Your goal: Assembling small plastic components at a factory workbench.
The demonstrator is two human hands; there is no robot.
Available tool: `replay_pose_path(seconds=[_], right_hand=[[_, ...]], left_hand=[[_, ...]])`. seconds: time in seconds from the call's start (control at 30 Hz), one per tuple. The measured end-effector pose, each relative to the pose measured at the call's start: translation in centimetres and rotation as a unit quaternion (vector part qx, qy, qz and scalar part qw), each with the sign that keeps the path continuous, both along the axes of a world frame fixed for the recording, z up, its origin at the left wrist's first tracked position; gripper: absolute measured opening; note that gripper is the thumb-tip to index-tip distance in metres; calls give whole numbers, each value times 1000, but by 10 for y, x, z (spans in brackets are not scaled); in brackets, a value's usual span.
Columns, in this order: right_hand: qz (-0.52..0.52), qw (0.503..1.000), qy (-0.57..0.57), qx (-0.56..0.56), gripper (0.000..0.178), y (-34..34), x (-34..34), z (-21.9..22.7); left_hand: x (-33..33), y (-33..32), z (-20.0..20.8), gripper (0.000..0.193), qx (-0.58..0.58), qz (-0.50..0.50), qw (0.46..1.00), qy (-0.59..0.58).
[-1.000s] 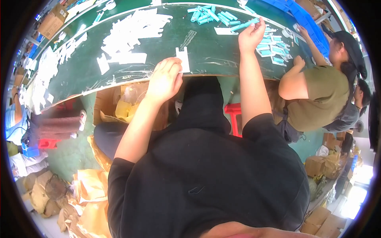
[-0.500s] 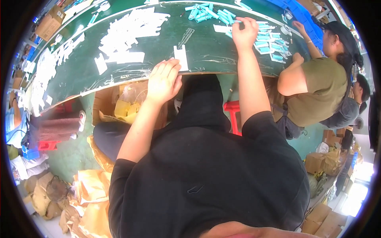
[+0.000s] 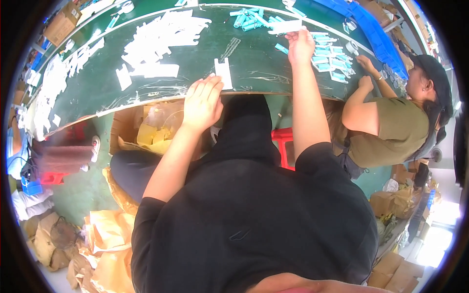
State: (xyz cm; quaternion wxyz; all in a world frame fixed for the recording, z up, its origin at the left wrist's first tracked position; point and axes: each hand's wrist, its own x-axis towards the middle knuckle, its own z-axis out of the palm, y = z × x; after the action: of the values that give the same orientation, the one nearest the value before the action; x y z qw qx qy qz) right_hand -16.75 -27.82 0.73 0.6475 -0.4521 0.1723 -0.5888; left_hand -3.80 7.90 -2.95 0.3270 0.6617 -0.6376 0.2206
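Observation:
My left hand [image 3: 204, 101] rests at the near edge of the green table, fingers stretched out and lying flat, holding nothing that shows. Its fingertips come up to the lower corner of a white notched plastic piece [image 3: 223, 74], which lies flat before me. Farther out, my right hand [image 3: 301, 48] is closed, its fingertips at the near edge of a white flat strip [image 3: 286, 27], which they appear to grip. Light-blue cylindrical cells [image 3: 250, 18] lie in a loose heap to the left of that strip. To the hand's right are white pieces fitted with blue cells [image 3: 332, 61].
A large heap of white pieces [image 3: 163, 36] covers the table's left middle. A clear plastic strip [image 3: 231, 47] lies beyond the notched piece. A co-worker [image 3: 391, 117] sits close on my right. A cardboard box [image 3: 122, 129] stands below the table edge.
The white strip has moved up and to the right with my right hand, its fingers now at the near edge. My left hand has slid slightly back from the notched piece.

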Motion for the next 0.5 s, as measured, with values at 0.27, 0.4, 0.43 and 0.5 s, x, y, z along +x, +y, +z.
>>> replay_pose_path(seconds=[0.27, 0.4, 0.43, 0.5], right_hand=[[110, 972, -96, 186, 25, -19, -9, 4], [59, 989, -67, 117, 25, 10, 1, 10], [83, 990, -64, 99, 23, 9, -5, 12], [94, 995, -30, -7, 22, 8, -18, 16]], left_hand=[[3, -6, -1, 52, 2, -18, 1000, 19], [2, 6, -12, 62, 19, 6, 999, 28], [2, 4, -16, 61, -9, -15, 1000, 15], [0, 0, -20, 59, 22, -21, 1000, 6]])
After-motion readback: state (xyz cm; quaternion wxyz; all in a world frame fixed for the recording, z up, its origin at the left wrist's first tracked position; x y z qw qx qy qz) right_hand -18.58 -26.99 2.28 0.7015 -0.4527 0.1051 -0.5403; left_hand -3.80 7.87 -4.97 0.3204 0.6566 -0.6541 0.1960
